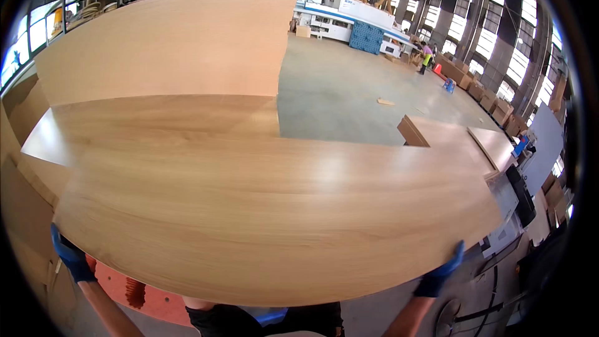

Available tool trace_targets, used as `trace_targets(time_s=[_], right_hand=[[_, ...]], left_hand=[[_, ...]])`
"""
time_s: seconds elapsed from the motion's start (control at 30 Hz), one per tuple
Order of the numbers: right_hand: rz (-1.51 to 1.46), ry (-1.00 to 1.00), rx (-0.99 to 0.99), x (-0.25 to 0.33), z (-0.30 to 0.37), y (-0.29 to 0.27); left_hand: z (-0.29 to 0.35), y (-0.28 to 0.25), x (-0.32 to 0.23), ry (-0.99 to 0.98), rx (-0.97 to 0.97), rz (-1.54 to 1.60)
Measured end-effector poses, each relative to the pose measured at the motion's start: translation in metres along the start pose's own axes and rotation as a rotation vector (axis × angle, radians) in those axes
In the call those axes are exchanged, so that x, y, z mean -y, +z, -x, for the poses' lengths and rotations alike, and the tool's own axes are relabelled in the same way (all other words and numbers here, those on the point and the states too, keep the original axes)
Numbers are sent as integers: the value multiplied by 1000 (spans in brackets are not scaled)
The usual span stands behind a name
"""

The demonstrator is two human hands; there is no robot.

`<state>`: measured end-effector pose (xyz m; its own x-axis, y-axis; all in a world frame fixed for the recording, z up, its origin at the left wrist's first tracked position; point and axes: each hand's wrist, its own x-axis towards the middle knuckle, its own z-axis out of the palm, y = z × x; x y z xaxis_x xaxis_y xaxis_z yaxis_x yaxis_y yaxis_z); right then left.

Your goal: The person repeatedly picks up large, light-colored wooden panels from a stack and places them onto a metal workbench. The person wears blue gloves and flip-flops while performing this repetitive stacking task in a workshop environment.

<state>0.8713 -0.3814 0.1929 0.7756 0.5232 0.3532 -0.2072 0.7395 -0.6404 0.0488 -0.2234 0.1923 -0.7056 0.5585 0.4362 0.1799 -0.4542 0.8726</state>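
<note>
Left hand: the left hand (pixel 70 257), in a blue glove, was curled round the near left corner of the big wood-grain panel (pixel 268 218), fingers wrapped up over its edge; it had firm hold of the board.
Right hand: the right hand (pixel 440 273), also in a blue glove, gripped the near right corner of the same panel, fingers hooked up over the edge with the forearm coming in from below.
Panel: a wide, light oak-coloured board, glossy on top, held flat and level between the two hands in front of the person's chest, its near edge bowed by the lens.
Where it was: its far edge lay over the near edge of the stack of like boards (pixel 156 118); whether the two were touching could not be told.
Upper board: another panel (pixel 168 43) of the same colour lay further off on the stack, its right edge in line with the stack's right edge.
Right side: a lower pile of boards (pixel 462 137) sat beyond the held panel's far right corner, beside a grey machine (pixel 515 196) with a dark part on it.
Floor: a grey concrete floor (pixel 343 87) ran back from the stack's right edge.
Background: a long white and blue machine (pixel 349 15) and a blue pallet stack (pixel 367 37) stood well off; a person in a bright vest (pixel 427 58) stood near brown cartons (pixel 458 73) by the windows.
Below: an orange-red surface (pixel 156 296) showed under the panel's near edge.
</note>
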Motion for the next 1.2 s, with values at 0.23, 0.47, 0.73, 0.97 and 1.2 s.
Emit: trace_targets(time_s=[0.23, 0.47, 0.73, 0.97, 1.2], right_hand=[[171, 542, 8, -104, 146, 198], [542, 542, 1225, -104, 156, 258], [763, -167, 443, -136, 18, 221], [659, 756, 682, -200, -18, 248], [980, 542, 826, -206, -15, 258]], left_hand=[[-37, 21, 58, -165, -40, 371], [59, 172, 43, -117, -108, 273], [-54, 174, 85, 61, -259, -385], [-105, 162, 97, 90, -342, -689], [-130, 139, 117, 31, -272, -630]])
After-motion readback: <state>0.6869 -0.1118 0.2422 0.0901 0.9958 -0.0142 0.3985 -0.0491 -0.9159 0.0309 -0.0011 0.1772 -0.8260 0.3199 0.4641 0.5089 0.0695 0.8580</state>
